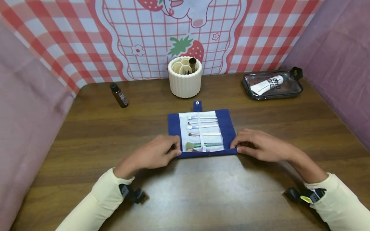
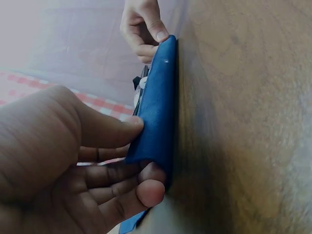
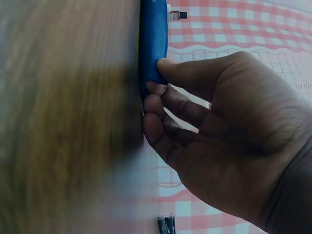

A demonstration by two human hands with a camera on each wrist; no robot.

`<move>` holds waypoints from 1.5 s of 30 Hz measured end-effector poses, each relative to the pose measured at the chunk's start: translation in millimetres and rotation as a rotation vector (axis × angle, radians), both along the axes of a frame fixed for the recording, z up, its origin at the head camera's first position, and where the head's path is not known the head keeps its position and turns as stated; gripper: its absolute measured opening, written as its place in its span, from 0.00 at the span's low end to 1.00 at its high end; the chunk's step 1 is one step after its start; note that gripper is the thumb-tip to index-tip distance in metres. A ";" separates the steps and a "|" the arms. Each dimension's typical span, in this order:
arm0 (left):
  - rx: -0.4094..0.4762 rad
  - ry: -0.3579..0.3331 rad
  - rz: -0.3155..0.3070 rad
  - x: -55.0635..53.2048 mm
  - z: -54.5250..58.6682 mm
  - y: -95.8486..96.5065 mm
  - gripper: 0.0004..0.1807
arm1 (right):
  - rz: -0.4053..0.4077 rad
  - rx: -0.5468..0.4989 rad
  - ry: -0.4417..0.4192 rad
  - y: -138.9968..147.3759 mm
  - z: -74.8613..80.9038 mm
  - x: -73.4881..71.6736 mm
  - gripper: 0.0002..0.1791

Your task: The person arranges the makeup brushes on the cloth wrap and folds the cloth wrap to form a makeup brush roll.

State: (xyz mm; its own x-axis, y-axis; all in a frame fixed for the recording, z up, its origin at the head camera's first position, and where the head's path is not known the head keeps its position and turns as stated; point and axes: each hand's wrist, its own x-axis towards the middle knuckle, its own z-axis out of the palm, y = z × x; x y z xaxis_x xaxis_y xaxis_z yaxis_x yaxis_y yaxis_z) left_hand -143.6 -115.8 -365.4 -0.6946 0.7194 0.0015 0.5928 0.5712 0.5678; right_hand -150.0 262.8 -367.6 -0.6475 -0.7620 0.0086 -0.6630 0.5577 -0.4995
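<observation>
A blue fabric brush roll (image 1: 225, 125) with a white lining lies spread on the table in the head view. Several makeup brushes (image 1: 209, 134) lie crosswise in it under a white strap (image 1: 201, 131), one of them green. A snap tab (image 1: 197, 106) sticks out at its far edge. My left hand (image 1: 156, 151) pinches the near left corner and my right hand (image 1: 264, 146) pinches the near right corner. That near edge is folded over, partly covering the lowest brushes. In the left wrist view, the thumb presses the blue fold (image 2: 153, 112) against the fingers.
Behind the roll stands a cream ribbed holder (image 1: 185, 83) with a few brushes in it. A small dark bottle (image 1: 119, 95) stands at the back left. At the back right lies a clear black-edged pouch (image 1: 289, 90) with a white tube (image 1: 267, 85).
</observation>
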 end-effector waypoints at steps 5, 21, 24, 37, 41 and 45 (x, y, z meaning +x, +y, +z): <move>-0.008 0.000 0.067 0.5 -1.1 3.0 0.07 | -0.053 -0.016 0.006 -3.4 0.1 2.6 0.10; -0.008 0.133 0.104 5.9 -10.2 10.8 0.10 | -0.037 0.049 0.279 -12.7 6.9 11.1 0.12; -0.009 0.156 0.080 5.8 -9.7 9.7 0.09 | -0.007 0.092 0.313 -14.2 8.5 13.7 0.08; -0.163 0.160 0.005 5.6 2.0 3.8 0.13 | -0.017 0.183 0.347 -24.0 9.4 19.1 0.11; -0.164 0.193 -0.009 5.7 1.3 3.8 0.08 | -0.017 0.167 0.329 -23.9 7.6 17.7 0.12; -0.151 0.218 -0.004 5.4 0.1 3.2 0.05 | -0.015 0.160 0.343 -24.1 6.3 16.7 0.11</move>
State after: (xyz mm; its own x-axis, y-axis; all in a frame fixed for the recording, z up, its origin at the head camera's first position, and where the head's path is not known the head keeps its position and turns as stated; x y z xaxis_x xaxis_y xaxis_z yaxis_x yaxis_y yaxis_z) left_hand -138.1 -112.7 -365.3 -0.6867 0.7256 0.0431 0.6941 0.6370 0.3353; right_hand -133.3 238.7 -361.3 -0.6383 -0.7621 0.1084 -0.7681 0.6213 -0.1552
